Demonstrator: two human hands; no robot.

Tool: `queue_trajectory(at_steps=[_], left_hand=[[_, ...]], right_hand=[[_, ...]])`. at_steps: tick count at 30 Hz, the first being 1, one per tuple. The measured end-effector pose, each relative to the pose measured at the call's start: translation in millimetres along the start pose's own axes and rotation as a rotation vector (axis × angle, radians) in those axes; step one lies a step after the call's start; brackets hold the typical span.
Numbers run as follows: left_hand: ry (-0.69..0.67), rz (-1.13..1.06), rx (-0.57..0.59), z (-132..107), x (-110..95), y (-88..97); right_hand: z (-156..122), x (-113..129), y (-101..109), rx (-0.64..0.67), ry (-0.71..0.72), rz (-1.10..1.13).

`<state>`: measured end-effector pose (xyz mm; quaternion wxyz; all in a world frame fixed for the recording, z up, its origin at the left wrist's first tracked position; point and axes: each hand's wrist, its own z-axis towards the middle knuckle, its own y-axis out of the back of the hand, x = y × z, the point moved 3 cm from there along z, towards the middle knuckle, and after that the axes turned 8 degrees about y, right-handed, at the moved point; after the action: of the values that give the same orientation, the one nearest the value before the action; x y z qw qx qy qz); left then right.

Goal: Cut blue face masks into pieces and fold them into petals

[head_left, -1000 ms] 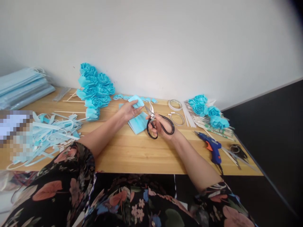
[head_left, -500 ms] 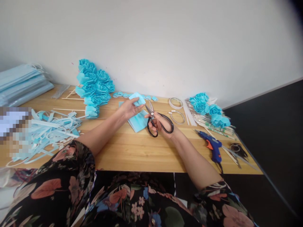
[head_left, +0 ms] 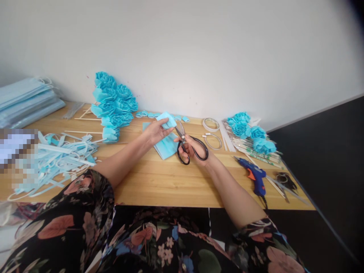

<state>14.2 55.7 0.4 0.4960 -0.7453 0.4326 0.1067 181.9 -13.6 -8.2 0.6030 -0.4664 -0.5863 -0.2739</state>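
My left hand (head_left: 157, 131) pinches a small folded piece of light blue fabric (head_left: 167, 120) above the table. In my right hand (head_left: 191, 147) are black-handled scissors (head_left: 182, 137), their blades parted and pointing up toward the fabric's right edge. Whether the blades touch the fabric I cannot tell. Beneath my hands lie flat blue fabric sheets (head_left: 166, 147) on the wooden table. Behind them runs a row of small rolled blue pieces (head_left: 185, 119), partly hidden by the held fabric.
Blue fabric flowers (head_left: 115, 100) stand back left, beside cut strips and ear loops (head_left: 62, 159) and stacked masks (head_left: 25, 96). To the right are a tape roll (head_left: 211, 124), a ring-shaped band (head_left: 213, 141), more blue flowers (head_left: 250, 131) and a blue glue gun (head_left: 254, 174).
The held fabric has shifted slightly, its upper part standing a little more open beside the blades. Both arms stay almost where they were.
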Motion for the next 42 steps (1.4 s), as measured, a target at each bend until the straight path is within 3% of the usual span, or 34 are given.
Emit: queue_trajectory(at_steps=[7,23,42], left_hand=[[-0.023,0.064,0.058,-1,3,-3.0],[-0.042,-0.027,-0.022,-4,-3,-0.7],[0.014,0.005,0.04,-7,-2,-2.2]], right_hand=[[0,1,-2,0.005,0.009,0.005],[-3,10,-3,0.015,0.051,0.097],[-2,5,-3,0.033,0.025,0.005]])
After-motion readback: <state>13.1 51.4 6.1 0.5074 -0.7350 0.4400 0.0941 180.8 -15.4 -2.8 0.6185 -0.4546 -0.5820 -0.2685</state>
